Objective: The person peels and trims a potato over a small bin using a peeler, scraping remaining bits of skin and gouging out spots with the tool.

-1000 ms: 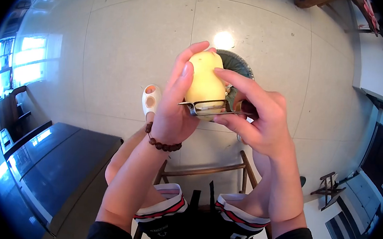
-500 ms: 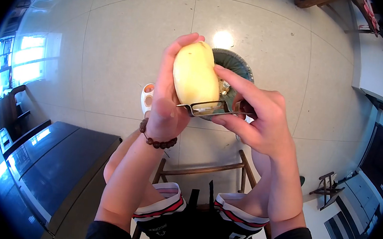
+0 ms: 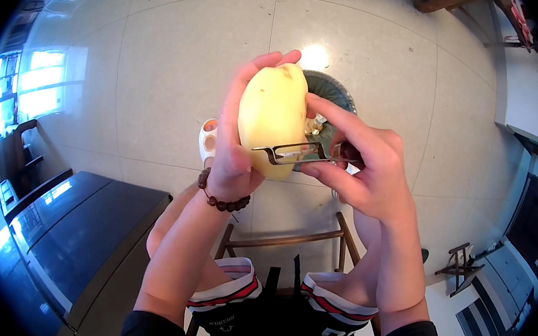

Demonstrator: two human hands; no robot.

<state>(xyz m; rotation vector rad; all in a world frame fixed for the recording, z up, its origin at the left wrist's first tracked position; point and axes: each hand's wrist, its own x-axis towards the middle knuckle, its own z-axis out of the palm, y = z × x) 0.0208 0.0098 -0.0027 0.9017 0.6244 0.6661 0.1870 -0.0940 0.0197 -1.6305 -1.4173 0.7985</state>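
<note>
A large pale yellow peeled potato (image 3: 272, 108) rests in my left hand (image 3: 229, 146), whose fingers curl round its far end and left side. A few small brown spots mark its surface. My right hand (image 3: 371, 160) is closed on a metal peeler (image 3: 295, 152), which lies across the lower part of the potato. The right index fingertip reaches to the potato's right side. Below the hands, partly hidden, stands a bin (image 3: 332, 88) with a dark green liner and some pale peelings (image 3: 314, 125) in it.
A wooden stool frame (image 3: 282, 237) stands between my legs on the tiled floor (image 3: 188, 67). At the left is a dark glossy table (image 3: 87, 236) with a chair behind it. A white slipper (image 3: 208, 141) shows beside my left wrist. Wooden furniture (image 3: 443, 0) stands at the far right.
The potato has turned slightly in my left hand, and its lower end now extends below the peeler. The peeler and right hand have hardly moved.
</note>
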